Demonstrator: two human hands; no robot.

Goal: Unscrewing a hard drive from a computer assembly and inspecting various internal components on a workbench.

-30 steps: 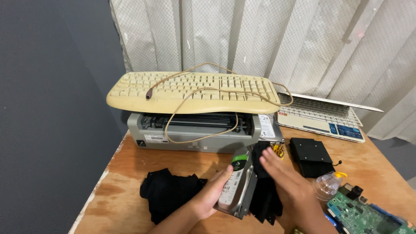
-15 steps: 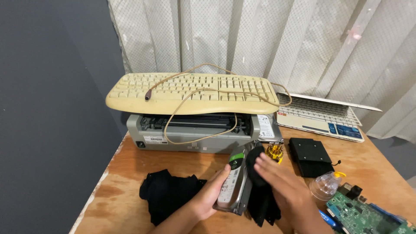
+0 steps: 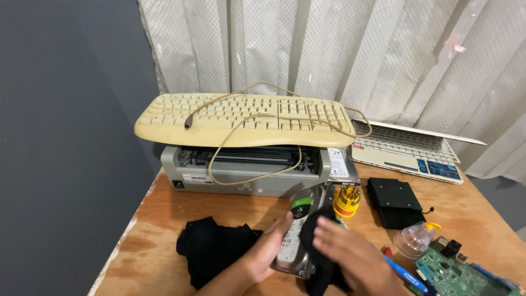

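Hard drive (image 3: 298,233): stood on edge at the near middle of the wooden table (image 3: 164,219), label side turned left, likely so its faces can be reached for wiping. Left hand (image 3: 263,255): closed around the drive's left face and lower edge, thumb up along the label, steadying it upright. Right hand (image 3: 350,255): fingers spread flat, pressing a black cloth (image 3: 318,241) against the drive's right face; it grips the cloth, not the drive itself.

Second black cloth (image 3: 216,249): bunched on the table just left of the left hand.

Screwdriver-bit set (image 3: 346,200), yellow and red: upright just behind the drive.

Printer (image 3: 246,170), grey: far middle, serving as a shelf for a yellowed keyboard (image 3: 241,118) with its cord looped over it.

Laptop (image 3: 405,151), white: far right, opened flat.

Black drive caddy (image 3: 393,201), clear squeeze bottle (image 3: 412,241), green circuit board (image 3: 455,271), blue pen (image 3: 405,273): grouped near right.
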